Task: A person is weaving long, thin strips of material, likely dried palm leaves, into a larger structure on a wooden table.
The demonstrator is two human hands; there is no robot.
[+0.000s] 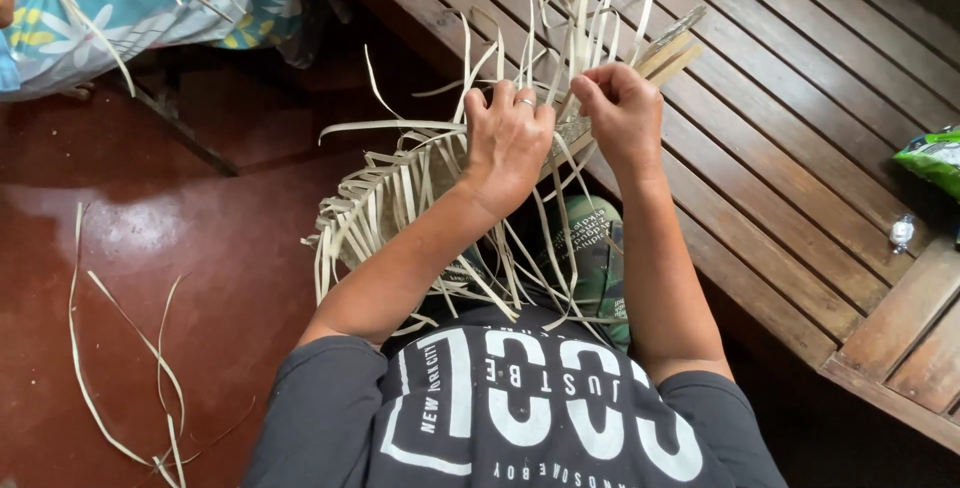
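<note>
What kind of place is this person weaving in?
Probably a home porch or a small craft workspace. The left hand and right hand work a half-woven mat of pale strips beside a slatted wooden bench, with loose strips on the glossy red floor.

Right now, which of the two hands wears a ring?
The left hand wears it: a thin band shows on one finger. The right hand, pinching the pale weaving strips beside it, has bare fingers as far as visible.

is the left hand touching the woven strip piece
Touching. The head view shows the left hand pressed on the woven strip piece, fingers curled over its strips.
</note>
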